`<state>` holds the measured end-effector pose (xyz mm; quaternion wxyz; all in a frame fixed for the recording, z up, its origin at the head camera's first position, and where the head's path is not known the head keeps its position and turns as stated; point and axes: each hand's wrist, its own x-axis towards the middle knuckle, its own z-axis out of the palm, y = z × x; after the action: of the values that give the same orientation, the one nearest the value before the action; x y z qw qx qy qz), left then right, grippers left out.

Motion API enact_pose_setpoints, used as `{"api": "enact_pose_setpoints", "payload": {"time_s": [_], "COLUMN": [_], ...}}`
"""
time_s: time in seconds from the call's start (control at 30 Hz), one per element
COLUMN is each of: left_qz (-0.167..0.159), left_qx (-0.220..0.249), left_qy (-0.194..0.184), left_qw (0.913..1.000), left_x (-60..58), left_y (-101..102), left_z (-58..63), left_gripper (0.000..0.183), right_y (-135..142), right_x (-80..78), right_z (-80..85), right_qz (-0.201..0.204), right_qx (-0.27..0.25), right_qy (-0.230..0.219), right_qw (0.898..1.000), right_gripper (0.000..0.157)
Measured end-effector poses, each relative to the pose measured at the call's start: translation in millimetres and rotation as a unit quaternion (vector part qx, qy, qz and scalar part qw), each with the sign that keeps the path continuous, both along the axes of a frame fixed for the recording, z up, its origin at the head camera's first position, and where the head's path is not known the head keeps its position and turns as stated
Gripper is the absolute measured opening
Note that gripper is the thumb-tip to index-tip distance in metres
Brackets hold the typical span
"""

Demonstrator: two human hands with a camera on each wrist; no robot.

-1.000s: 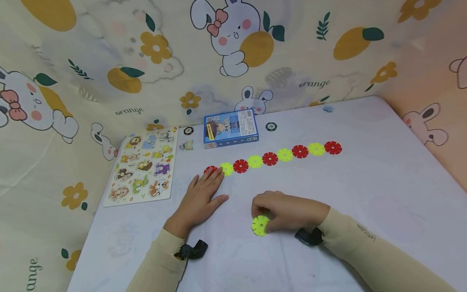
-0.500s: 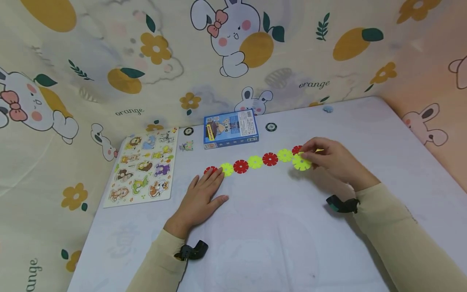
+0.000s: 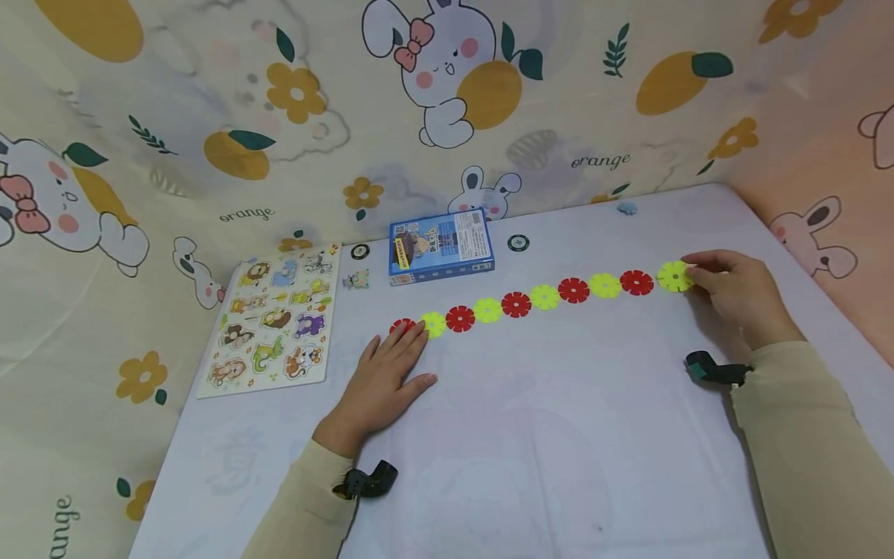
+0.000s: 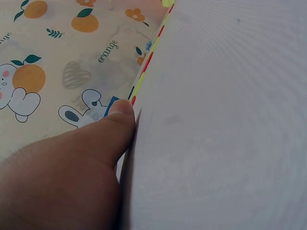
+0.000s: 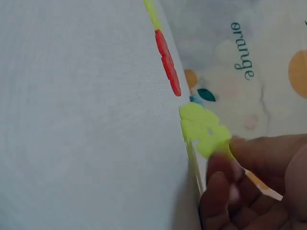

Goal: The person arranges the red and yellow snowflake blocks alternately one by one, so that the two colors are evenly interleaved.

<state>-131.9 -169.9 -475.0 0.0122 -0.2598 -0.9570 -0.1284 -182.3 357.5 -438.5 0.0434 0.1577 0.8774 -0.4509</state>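
Red and yellow-green notched plastic discs alternate in a slanting row across the white table. My left hand (image 3: 380, 388) lies flat, its fingertips resting on the leftmost red disc (image 3: 401, 326) and partly covering it. Beside those fingers is a yellow-green disc (image 3: 434, 324). At the row's right end my right hand (image 3: 743, 291) pinches another yellow-green disc (image 5: 204, 129) between thumb and fingers. That disc is tilted, with a small gap between it and the last red disc (image 3: 636, 282). In the left wrist view, the left thumb (image 4: 122, 108) stretches along the table.
Behind the row lies a blue box (image 3: 441, 247), with a dark round chip (image 3: 518, 243) to its right and another chip (image 3: 359, 251) to its left. An animal puzzle board (image 3: 272, 318) lies at the left. A small blue piece (image 3: 627, 208) sits near the back edge.
My right hand has carried the pinched yellow-green disc from the table's near middle, over the row, to its right end past the last red disc. The left hand has stayed put.
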Motion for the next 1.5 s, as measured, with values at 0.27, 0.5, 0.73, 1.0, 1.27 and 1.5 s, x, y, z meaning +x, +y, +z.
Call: {"api": "enact_pose_setpoints", "payload": {"time_s": [0.27,0.5,0.73,1.0,1.27,1.5], "left_qz": [0.001,0.001,-0.002,-0.004,-0.002,-0.001], "left_qx": [-0.003,0.002,-0.004,-0.006,-0.009,-0.008], "left_qy": [-0.001,-0.003,-0.002,-0.003,-0.007,-0.006], "left_qw": [1.0000,1.0000,1.0000,1.0000,0.9999,1.0000], "left_x": [0.5,0.5,0.5,-0.7,-0.4,-0.3], "left_y": [0,0,0,0,0,0], "left_z": [1.0,0.4,0.2,0.8,0.0,-0.4], "left_gripper": [0.072,0.072,0.072,0.073,0.073,0.073], "right_y": [0,-4,-20,-29,-23,-32], "right_x": [-4.6,-4.0,-1.3,-1.6,0.1,5.5], "right_z": [9.6,16.9,23.0,21.0,19.3,24.7], "right_qz": [0.174,0.273,0.306,0.306,0.277,0.252], "right_qx": [0.114,0.170,0.180,0.267,0.263,0.273], "right_qy": [-0.048,-0.081,-0.078,-0.081,-0.088,-0.091], "right_qw": [0.977,0.943,0.932,0.910,0.920,0.924], "right_gripper": [0.072,0.088,0.094,0.103,0.100,0.103]}}
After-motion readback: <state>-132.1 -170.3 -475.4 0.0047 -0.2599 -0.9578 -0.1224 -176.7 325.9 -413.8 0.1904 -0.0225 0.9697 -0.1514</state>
